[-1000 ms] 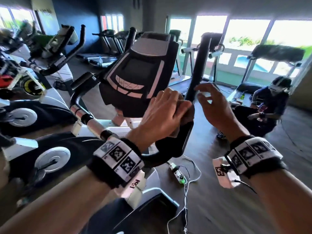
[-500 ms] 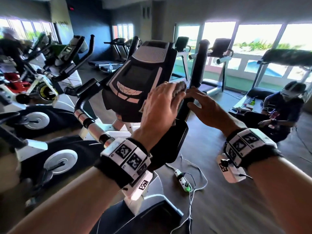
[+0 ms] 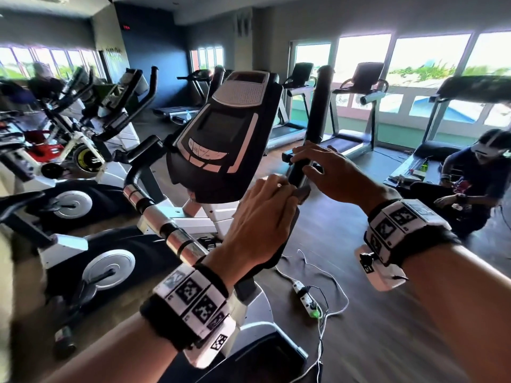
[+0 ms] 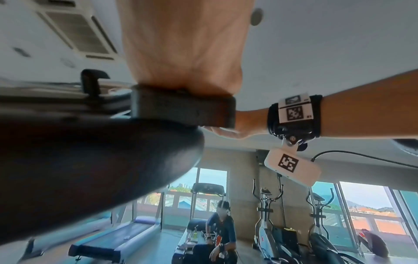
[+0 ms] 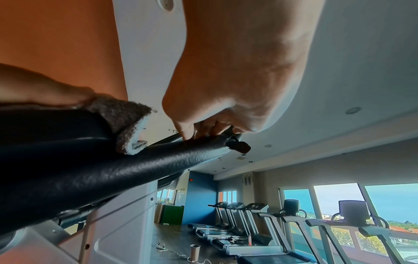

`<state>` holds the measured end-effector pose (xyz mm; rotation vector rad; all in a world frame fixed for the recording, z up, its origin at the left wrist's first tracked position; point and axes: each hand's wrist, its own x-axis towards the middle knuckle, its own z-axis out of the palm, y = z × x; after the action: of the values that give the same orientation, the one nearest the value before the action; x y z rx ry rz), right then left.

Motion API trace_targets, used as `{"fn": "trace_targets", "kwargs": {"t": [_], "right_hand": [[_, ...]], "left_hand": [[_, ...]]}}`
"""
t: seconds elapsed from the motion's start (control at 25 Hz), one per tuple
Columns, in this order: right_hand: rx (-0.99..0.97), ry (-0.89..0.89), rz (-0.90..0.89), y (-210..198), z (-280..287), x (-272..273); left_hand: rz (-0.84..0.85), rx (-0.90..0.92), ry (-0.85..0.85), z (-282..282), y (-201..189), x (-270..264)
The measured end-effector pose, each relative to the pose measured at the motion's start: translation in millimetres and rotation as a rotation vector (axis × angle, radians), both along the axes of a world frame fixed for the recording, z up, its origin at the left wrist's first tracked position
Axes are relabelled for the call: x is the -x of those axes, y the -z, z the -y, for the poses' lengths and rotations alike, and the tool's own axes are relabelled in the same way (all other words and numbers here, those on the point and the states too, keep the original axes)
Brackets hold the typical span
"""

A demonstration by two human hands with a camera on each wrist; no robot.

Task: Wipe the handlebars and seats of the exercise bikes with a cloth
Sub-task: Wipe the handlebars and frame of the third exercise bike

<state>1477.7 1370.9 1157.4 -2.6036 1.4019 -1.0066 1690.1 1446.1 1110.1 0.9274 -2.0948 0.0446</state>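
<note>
While the left hand [image 3: 262, 217] is pressing a brown fluffy cloth [image 3: 301, 192] onto the black padded handlebar [image 3: 318, 111] at two o'clock of the console, the right hand [image 3: 331, 172], fingers loosely curved, is resting on it, seats seemingly remaining.

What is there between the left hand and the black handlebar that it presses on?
The grey cloth lies between the left hand and the handlebar. The right wrist view shows it best.
</note>
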Motion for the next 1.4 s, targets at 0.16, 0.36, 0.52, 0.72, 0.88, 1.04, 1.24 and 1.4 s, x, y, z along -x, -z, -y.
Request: {"fn": "trace_targets", "kwargs": {"t": [0.16, 0.36, 0.52, 0.72, 0.88, 1.04, 1.24, 1.4], "right_hand": [[0.039, -0.021, -0.019, -5.9, -2.9, -0.1], [0.015, -0.087, 0.058, 8.4, 5.6, 1.8], [0.064, -0.101, 0.06, 18.1, 10.4, 3.7], [0.026, -0.133, 0.06, 16.0, 17.7, 7.7], [0.095, -0.125, 0.014, 19.6, 19.6, 6.2], [0.147, -0.109, -0.041, 25.6, 25.3, 6.3], [0.104, -0.034, -0.209, 19.8, 21.3, 4.7], [0.132, -0.029, -0.2, 21.9, 19.0, 1.0]], "left_hand": [[-0.005, -0.066, 0.049, 9.0, -0.7, -13.7], [-0.017, -0.011, 0.153, 3.5, 1.1, -15.1], [-0.012, -0.083, 0.127, 12.6, -0.9, -24.8], [-0.06, -0.021, 0.038, -6.8, 14.7, -18.0], [0.01, -0.163, 0.142, -5.0, 2.1, -28.6], [0.096, -0.305, -0.029, 9.7, -18.1, -11.7], [0.082, -0.239, -0.163, -8.1, -0.2, 0.2], [0.06, -0.3, -0.006, -43.8, 11.5, -24.3]]}}
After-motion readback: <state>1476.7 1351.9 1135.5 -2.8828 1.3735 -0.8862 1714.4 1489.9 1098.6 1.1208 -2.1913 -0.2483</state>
